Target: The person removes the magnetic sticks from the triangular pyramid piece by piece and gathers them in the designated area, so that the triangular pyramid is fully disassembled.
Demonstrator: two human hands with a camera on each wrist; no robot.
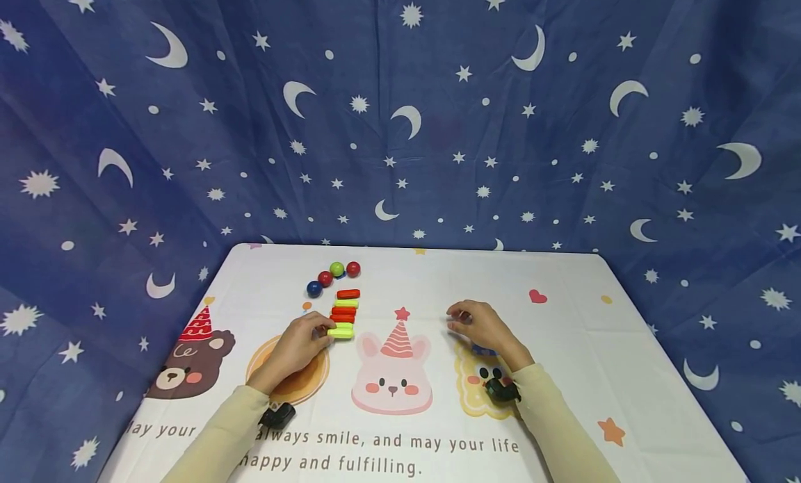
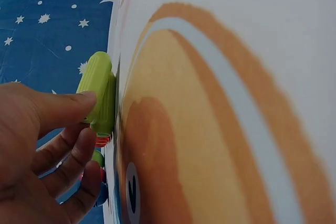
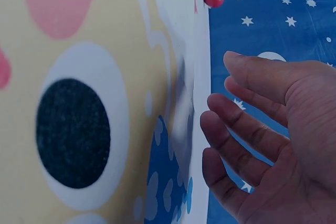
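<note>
Crosswise lies the yellow-green block [image 1: 341,332], long axis left-right, pinched by left hand [image 1: 299,345], its near end hidden by fingers, right hand [image 1: 478,326] relaxed, holding nothing.

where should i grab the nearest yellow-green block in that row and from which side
Probably by its two short ends, coming from above. The yellow-green block lies flat and crosswise at the near end of the row, close against the red block behind it. The left hand already touches its left end; the right end looks free.
</note>
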